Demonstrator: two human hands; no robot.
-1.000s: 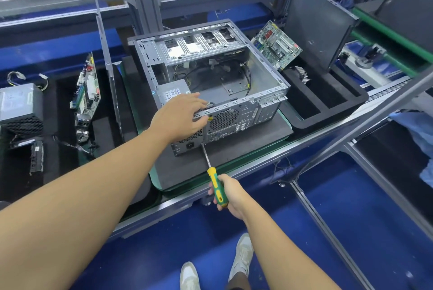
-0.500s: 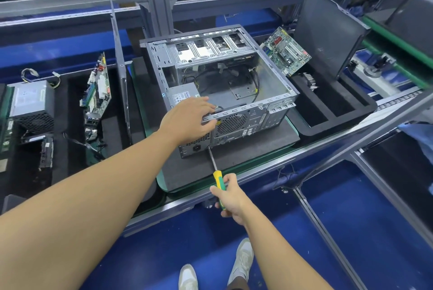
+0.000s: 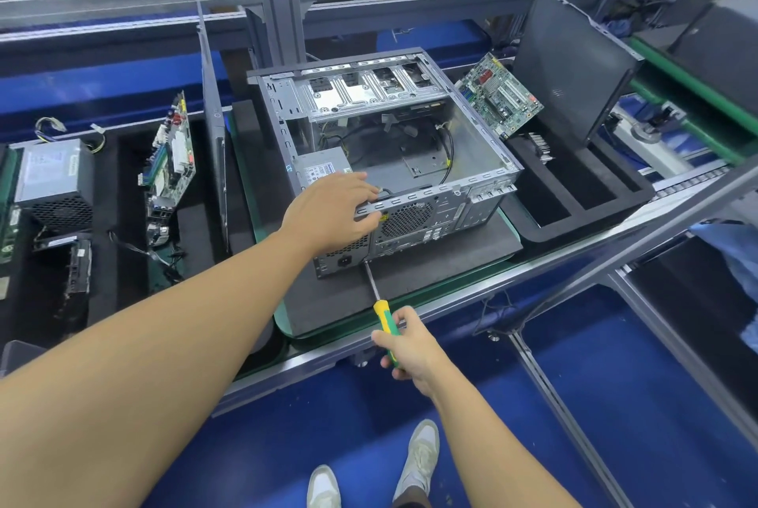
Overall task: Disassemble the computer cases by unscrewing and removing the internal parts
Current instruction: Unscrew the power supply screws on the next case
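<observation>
An open grey computer case (image 3: 471, 163) lies on its side on a dark mat (image 3: 430, 265), back panel facing me. A power supply (image 3: 324, 169) still sits in its near left corner, with loose cables inside. My left hand (image 3: 332, 216) grips the case's near top rail above the power supply. My right hand (image 3: 410, 347) holds a yellow-and-green screwdriver (image 3: 383, 319); its tip touches the lower back panel beside the power socket.
To the right, a black foam tray (image 3: 594, 200) holds a motherboard (image 3: 500, 97), a heatsink and a leaning side panel (image 3: 570, 64). To the left stand another side panel (image 3: 213, 126), a motherboard (image 3: 172, 155) and a removed power supply (image 3: 53, 179). A metal frame post (image 3: 283, 7) rises behind.
My right hand slid forward along the screwdriver handle and closer to the case. My left hand stays on the rail. The view shifted slightly.
</observation>
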